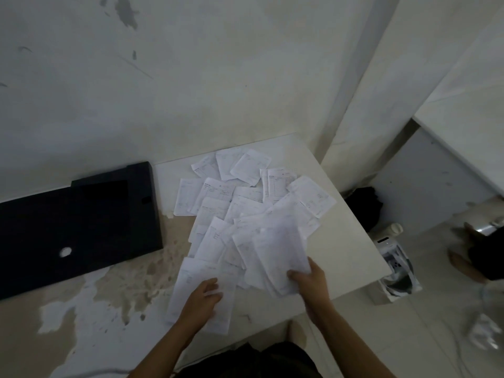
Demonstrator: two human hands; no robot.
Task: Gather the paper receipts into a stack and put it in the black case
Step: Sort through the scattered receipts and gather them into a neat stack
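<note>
Both hands are gathering: the right hand [308, 279] is pinching a partial stack of receipts [275, 257], the left hand [203, 296] is lying flat, unclenched, on a loose sheet [191, 276]. More receipts are lying beyond both hands on the bench [349, 241]; the black case [76, 227] is sitting far left. Next, sliding that sheet under the stack seems needed.

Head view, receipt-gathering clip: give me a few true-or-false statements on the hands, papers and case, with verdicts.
1. The right hand grips a bunch of receipts. True.
2. The black case lies to the right of the papers. False: it lies to their left, against the wall.
3. The left hand rests on a sheet near the table's front edge. True.
4. All receipts are already stacked. False: many loose receipts are spread over the table.
</note>
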